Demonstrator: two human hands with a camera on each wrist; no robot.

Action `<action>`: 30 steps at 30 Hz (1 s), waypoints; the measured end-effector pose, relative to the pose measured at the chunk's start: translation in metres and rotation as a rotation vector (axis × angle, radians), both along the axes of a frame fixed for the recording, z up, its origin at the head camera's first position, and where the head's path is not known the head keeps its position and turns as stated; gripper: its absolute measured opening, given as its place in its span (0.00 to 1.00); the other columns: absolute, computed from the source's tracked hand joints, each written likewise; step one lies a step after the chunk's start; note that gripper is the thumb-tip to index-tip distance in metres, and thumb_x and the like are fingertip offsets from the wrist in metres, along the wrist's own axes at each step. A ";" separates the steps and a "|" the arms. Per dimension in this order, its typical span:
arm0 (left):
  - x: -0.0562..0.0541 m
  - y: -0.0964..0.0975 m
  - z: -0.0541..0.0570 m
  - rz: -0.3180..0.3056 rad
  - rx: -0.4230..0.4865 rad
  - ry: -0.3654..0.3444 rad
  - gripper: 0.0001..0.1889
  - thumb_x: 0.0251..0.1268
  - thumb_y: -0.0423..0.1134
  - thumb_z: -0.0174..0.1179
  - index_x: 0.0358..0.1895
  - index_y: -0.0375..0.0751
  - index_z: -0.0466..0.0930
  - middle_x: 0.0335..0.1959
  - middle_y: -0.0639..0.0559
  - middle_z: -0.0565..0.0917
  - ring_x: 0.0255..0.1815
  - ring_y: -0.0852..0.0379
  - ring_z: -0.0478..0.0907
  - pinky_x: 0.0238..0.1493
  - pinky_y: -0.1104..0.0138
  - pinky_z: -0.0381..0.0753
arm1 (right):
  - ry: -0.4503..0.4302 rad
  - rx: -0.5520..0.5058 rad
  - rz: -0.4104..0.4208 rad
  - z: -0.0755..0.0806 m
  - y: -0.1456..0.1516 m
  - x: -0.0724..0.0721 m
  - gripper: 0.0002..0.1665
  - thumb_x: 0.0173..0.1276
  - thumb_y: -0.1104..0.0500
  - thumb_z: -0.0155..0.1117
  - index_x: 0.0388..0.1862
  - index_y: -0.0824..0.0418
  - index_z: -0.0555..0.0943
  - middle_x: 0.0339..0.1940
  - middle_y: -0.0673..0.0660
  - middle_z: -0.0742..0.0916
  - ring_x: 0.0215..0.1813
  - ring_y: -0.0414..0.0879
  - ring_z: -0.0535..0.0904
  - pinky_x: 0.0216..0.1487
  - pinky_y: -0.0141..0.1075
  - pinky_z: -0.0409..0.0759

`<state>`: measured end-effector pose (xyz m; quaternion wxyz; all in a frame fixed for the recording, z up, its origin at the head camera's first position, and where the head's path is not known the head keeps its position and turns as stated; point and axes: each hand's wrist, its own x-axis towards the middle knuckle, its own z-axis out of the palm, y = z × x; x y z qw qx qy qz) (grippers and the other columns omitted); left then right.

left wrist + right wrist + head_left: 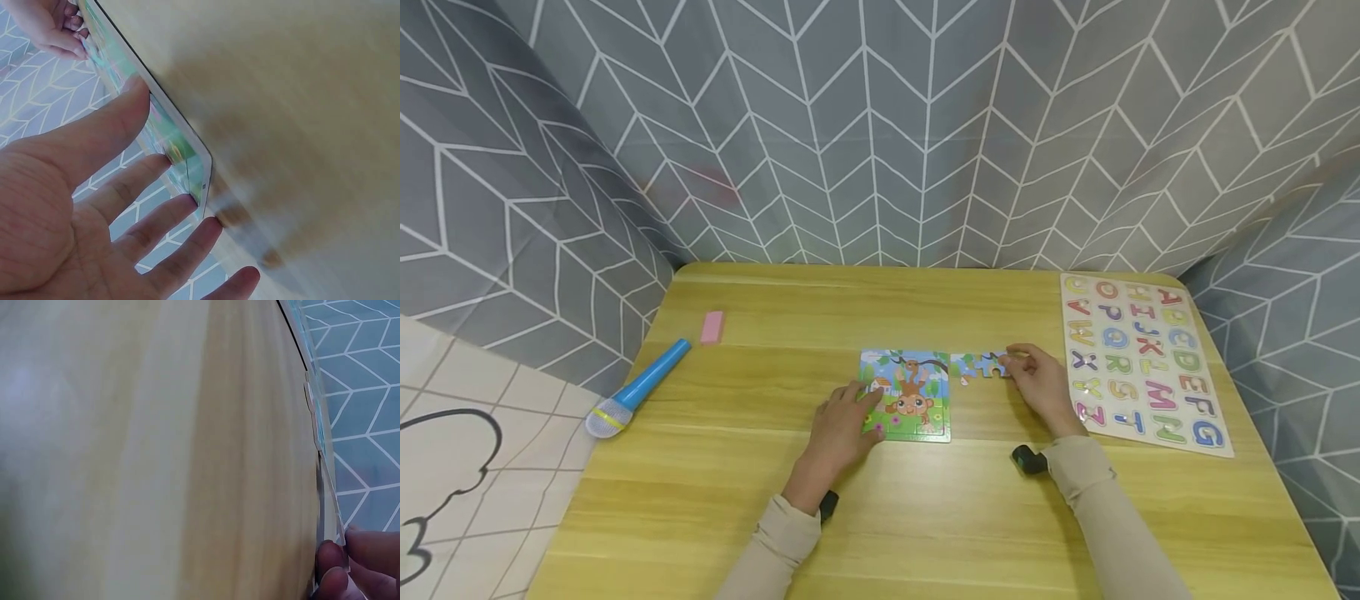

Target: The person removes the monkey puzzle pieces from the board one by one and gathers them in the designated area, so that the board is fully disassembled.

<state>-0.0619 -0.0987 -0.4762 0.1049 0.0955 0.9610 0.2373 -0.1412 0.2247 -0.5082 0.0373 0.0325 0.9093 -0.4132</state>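
Note:
A square jigsaw puzzle (917, 421) with a cartoon monkey lies on the wooden table, its pieces fitted inside a pale frame. My left hand (837, 429) rests at its left side, thumb and fingers spread and nearly straight along the edge. Just right of the puzzle, a few joined jigsaw pieces (970, 364) form a short strip. My right hand (1041, 387) pinches the jigsaw piece at the strip's right end between thumb and fingers. In the right wrist view that piece (332, 497) slants up from the tabletop toward the fingertips (331, 578).
An alphabet board (1142, 358) with colourful letters lies to the right of my right hand. Far left are a blue toy microphone (643, 387) and a small pink block (712, 327). A grey patterned curtain (895, 133) hangs behind the table's back edge.

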 end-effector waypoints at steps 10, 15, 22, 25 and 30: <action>0.001 0.000 -0.001 0.004 0.012 -0.006 0.32 0.62 0.44 0.70 0.70 0.45 0.74 0.71 0.39 0.71 0.73 0.33 0.66 0.68 0.33 0.68 | -0.046 0.080 0.018 0.003 -0.003 0.000 0.24 0.77 0.47 0.56 0.61 0.62 0.79 0.39 0.63 0.88 0.34 0.49 0.80 0.35 0.33 0.75; 0.001 0.000 -0.001 0.003 0.013 -0.007 0.32 0.62 0.44 0.70 0.70 0.45 0.73 0.71 0.39 0.71 0.73 0.34 0.66 0.68 0.34 0.68 | -0.033 0.086 0.032 0.002 -0.003 0.002 0.23 0.77 0.48 0.58 0.58 0.63 0.79 0.30 0.59 0.84 0.23 0.44 0.72 0.25 0.33 0.71; 0.001 -0.001 0.000 0.004 0.009 0.000 0.33 0.61 0.44 0.71 0.70 0.44 0.73 0.71 0.39 0.71 0.72 0.33 0.66 0.68 0.34 0.69 | -0.011 0.101 0.037 0.000 -0.005 0.003 0.22 0.77 0.46 0.58 0.54 0.62 0.82 0.29 0.58 0.84 0.22 0.44 0.70 0.24 0.34 0.70; 0.001 -0.001 -0.001 0.005 0.015 0.000 0.32 0.62 0.44 0.70 0.70 0.44 0.74 0.71 0.39 0.71 0.72 0.33 0.66 0.67 0.34 0.69 | -0.009 0.108 0.032 0.000 -0.005 0.004 0.22 0.77 0.46 0.58 0.53 0.62 0.82 0.27 0.57 0.83 0.22 0.43 0.70 0.24 0.34 0.69; 0.002 0.000 -0.001 0.002 0.023 0.004 0.32 0.62 0.44 0.70 0.70 0.44 0.74 0.70 0.39 0.71 0.72 0.33 0.66 0.67 0.33 0.69 | -0.020 0.100 0.024 0.001 -0.004 0.005 0.21 0.76 0.47 0.58 0.53 0.63 0.82 0.26 0.56 0.82 0.21 0.43 0.69 0.24 0.34 0.68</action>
